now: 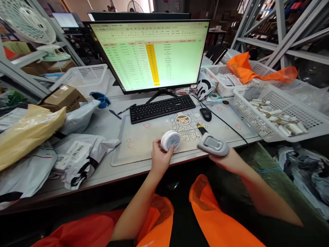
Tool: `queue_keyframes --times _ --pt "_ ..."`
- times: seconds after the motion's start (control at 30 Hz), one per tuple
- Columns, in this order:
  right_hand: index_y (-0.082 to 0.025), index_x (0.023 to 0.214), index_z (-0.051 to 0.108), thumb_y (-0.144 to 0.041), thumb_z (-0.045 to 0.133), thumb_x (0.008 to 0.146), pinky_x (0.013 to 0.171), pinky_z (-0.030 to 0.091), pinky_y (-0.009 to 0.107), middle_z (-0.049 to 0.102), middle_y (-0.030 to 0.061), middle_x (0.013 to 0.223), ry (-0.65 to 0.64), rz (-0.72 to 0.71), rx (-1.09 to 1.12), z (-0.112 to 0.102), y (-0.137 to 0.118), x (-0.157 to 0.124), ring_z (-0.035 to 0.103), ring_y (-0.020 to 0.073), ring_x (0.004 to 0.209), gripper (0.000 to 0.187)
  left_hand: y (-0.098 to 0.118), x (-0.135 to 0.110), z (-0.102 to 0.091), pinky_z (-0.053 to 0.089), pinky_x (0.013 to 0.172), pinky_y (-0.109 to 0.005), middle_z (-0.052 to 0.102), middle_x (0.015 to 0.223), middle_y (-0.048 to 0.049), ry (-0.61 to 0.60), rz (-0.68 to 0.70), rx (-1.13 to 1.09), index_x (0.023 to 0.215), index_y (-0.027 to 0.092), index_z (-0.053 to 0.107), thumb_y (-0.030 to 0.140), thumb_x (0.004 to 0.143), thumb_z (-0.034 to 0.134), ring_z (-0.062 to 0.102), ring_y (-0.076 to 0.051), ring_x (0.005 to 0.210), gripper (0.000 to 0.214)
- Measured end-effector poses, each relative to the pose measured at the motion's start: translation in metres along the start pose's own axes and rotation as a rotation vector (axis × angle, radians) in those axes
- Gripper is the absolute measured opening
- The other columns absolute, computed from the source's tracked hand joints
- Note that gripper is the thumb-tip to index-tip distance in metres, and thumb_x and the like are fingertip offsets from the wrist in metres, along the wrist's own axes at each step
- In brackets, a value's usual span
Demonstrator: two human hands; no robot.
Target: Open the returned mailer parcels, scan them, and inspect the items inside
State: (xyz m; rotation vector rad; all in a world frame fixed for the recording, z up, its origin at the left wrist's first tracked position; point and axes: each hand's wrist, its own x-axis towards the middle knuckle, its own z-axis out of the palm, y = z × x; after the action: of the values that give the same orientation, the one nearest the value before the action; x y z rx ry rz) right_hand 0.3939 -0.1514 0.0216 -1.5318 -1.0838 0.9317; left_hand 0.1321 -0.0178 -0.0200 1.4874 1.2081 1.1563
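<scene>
My left hand is closed around a small round white tub, tilted so that its pale blue-grey lid or label faces up. The tub is just above the front edge of the cartoon-printed desk mat. To its right, my right hand grips a grey barcode scanner from below, most of its fingers hidden by the scanner's head. A black cable leads away from the mouse area. Beyond both hands lie a black keyboard and a black mouse.
A monitor showing a spreadsheet stands behind the keyboard. Mailing bags and a cardboard box pile up at left. At right, a white basket holds small bottles, with an orange cloth behind. Pens lie left of the keyboard.
</scene>
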Motion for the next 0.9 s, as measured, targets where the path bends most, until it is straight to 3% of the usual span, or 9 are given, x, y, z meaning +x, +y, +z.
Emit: queue_keyframes --times 0.1,0.17,0.27,0.37,0.47,0.6,0.73,0.83,0.9 --pt "-0.022 0.118 0.075 -0.022 0.077 0.075 0.103 0.054 0.047 0.076 0.0058 0.112 -0.198 -0.092 -0.137 0.028 -0.013 -0.005 0.07 0.0278 0.108 0.044 0.003 0.002 0.007 0.052 0.067 -0.029 0.064 0.097 -0.0046 -0.014 -0.001 0.037 0.11 0.02 0.048 0.045 0.074 0.079 0.067 -0.019 0.079 0.054" --pt "-0.022 0.122 0.073 -0.024 0.076 0.076 0.093 0.059 0.046 0.078 0.0054 0.101 -0.193 -0.037 -0.149 0.028 -0.014 -0.004 0.073 0.0268 0.097 0.045 0.001 0.003 0.0 0.051 0.066 -0.029 0.063 0.093 -0.0034 -0.004 -0.012 0.055 0.107 0.021 0.047 0.047 0.074 0.079 0.066 -0.018 0.076 0.052" --pt "-0.02 0.117 0.073 -0.033 0.082 0.073 0.063 0.062 0.039 0.075 0.005 0.079 -0.028 0.131 -0.159 -0.002 -0.001 0.008 0.07 0.0231 0.064 0.047 -0.015 0.004 -0.027 0.053 0.067 -0.031 0.063 0.091 -0.0032 0.055 -0.05 0.067 0.104 0.02 0.047 0.05 0.073 0.079 0.067 -0.019 0.074 0.054" --pt "-0.018 0.1 0.073 -0.038 0.089 0.063 0.05 0.056 0.034 0.074 0.0077 0.075 0.197 0.205 -0.171 -0.048 0.02 0.041 0.065 0.0219 0.056 0.045 -0.041 -0.001 -0.065 0.057 0.073 -0.035 0.064 0.101 -0.0074 0.151 -0.112 0.067 0.111 0.019 0.047 0.053 0.071 0.079 0.07 -0.022 0.084 0.061" --pt "-0.017 0.09 0.072 -0.037 0.085 0.066 0.053 0.055 0.035 0.073 0.0099 0.074 0.252 0.268 -0.149 -0.089 0.032 0.077 0.067 0.0238 0.06 0.034 -0.065 -0.01 -0.095 0.058 0.09 -0.042 0.064 0.12 -0.0133 0.192 -0.146 0.096 0.123 0.019 0.049 0.054 0.072 0.077 0.07 -0.028 0.104 0.068" --pt "-0.011 0.097 0.073 -0.035 0.066 0.084 0.073 0.057 0.041 0.074 0.0224 0.096 0.414 0.135 -0.539 -0.108 0.024 0.103 0.072 0.0309 0.087 0.029 -0.08 -0.021 -0.108 0.056 0.098 -0.049 0.063 0.128 -0.016 0.184 -0.115 0.181 0.131 0.019 0.05 0.056 0.075 0.074 0.067 -0.032 0.114 0.071" --pt "-0.005 0.114 0.069 -0.025 0.055 0.091 0.101 0.047 0.046 0.062 0.03 0.127 0.483 -0.051 -0.744 -0.06 0.005 0.136 0.06 0.0336 0.121 0.033 -0.08 -0.024 -0.099 0.053 0.101 -0.055 0.064 0.128 -0.0185 0.256 -0.037 0.368 0.13 0.017 0.054 0.061 0.076 0.069 0.065 -0.038 0.117 0.071" --pt "-0.012 0.112 0.073 -0.026 0.061 0.092 0.106 0.045 0.039 0.069 0.0159 0.121 0.227 -0.203 -0.839 0.014 -0.003 0.185 0.062 0.0264 0.114 0.028 -0.079 -0.024 -0.093 0.054 0.098 -0.054 0.065 0.126 -0.0206 0.292 0.017 0.444 0.129 0.016 0.054 0.061 0.078 0.065 0.065 -0.04 0.116 0.069" --pt "-0.012 0.121 0.07 -0.026 0.061 0.093 0.11 0.04 0.037 0.065 0.0152 0.132 0.12 -0.274 -0.902 0.062 -0.005 0.22 0.056 0.0258 0.123 0.032 -0.08 -0.025 -0.092 0.054 0.098 -0.053 0.066 0.125 -0.0211 0.303 0.044 0.456 0.128 0.016 0.055 0.061 0.079 0.064 0.065 -0.04 0.116 0.068"
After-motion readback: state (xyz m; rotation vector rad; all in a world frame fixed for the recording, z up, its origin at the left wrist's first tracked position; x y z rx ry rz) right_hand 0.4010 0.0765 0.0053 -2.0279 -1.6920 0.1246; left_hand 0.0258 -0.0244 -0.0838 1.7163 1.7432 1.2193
